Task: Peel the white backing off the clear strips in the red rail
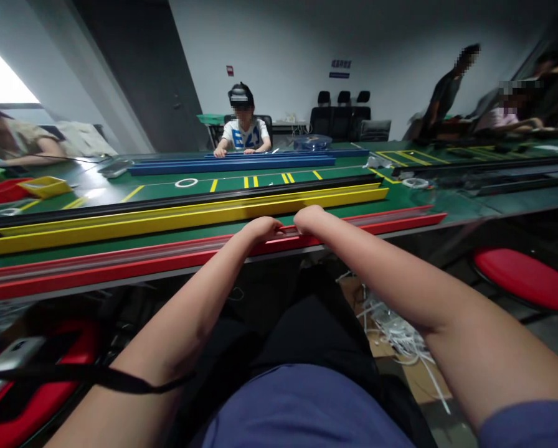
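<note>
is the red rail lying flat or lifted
Lying flat: the red rail runs along the green table, with left hand and right hand resting on it.

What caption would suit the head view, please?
Left hand and right hand rest side by side on a long red channel at the edge of the green table.

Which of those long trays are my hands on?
The red tray, nearest you; left hand and right hand rest on it. Yellow tray and blue tray lie beyond.

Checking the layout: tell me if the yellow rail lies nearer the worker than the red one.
No, the red rail runs closest to the camera, and the yellow rail lies beyond it.
</note>
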